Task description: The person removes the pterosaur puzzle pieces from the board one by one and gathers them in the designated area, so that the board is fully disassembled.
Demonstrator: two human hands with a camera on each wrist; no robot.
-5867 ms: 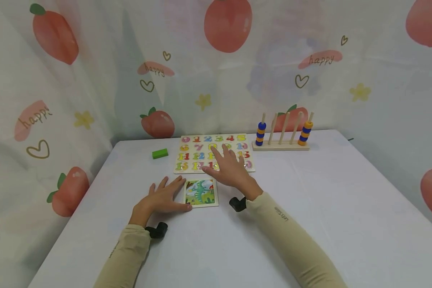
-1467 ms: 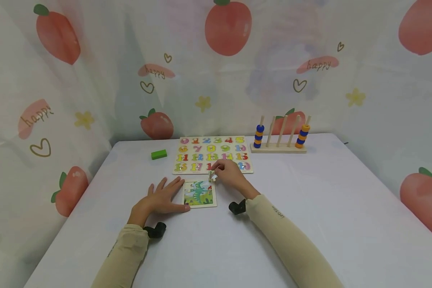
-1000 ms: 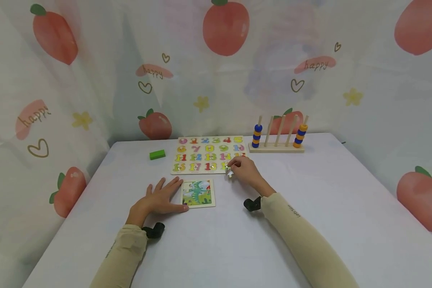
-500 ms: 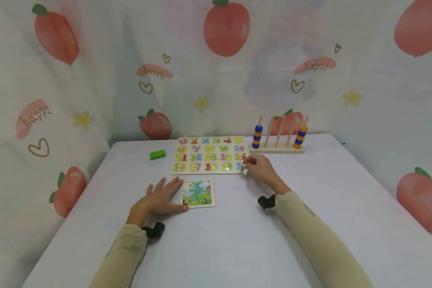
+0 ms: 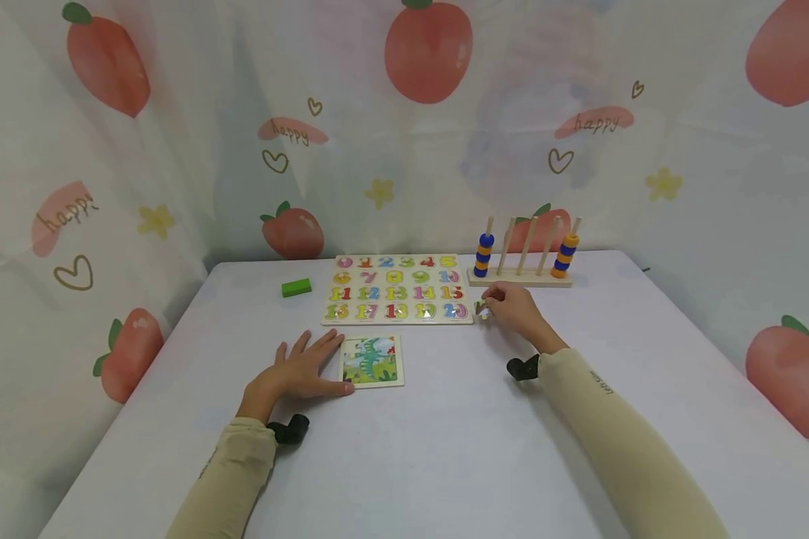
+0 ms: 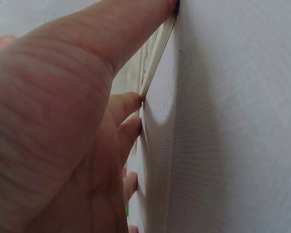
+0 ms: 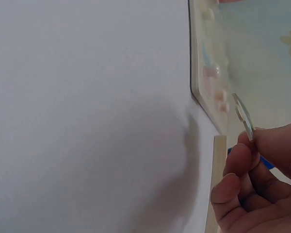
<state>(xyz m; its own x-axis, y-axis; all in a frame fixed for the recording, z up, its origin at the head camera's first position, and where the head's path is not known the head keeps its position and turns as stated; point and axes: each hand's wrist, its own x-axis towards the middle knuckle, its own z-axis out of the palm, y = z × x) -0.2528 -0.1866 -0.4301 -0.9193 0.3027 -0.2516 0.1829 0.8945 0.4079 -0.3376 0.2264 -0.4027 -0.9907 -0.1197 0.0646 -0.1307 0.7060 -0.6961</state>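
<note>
A small square jigsaw puzzle (image 5: 372,362) with a green dinosaur picture lies flat in a pale frame. Beside its left edge my left hand (image 5: 299,374) rests on the table with spread fingers; the thumb and index fingertip touch the frame (image 6: 157,53). Between thumb and index finger, my right hand (image 5: 517,308) pinches a thin puzzle piece (image 7: 243,116). It holds this piece above the table, just off the right end of a wooden number board (image 5: 408,301). The piece's printed face is too small to make out clearly.
Behind the right hand stands a wooden bead rack (image 5: 522,278) with upright pegs and blue and orange beads on its two end pegs. A green block (image 5: 297,287) lies left of the number board. A fruit-print curtain (image 5: 350,165) hangs behind the white table (image 5: 404,464).
My right hand came down from over the number board, pinched a puzzle piece near the puzzle's upper right corner, then carried it right past the board's end. The left hand stayed put.
</note>
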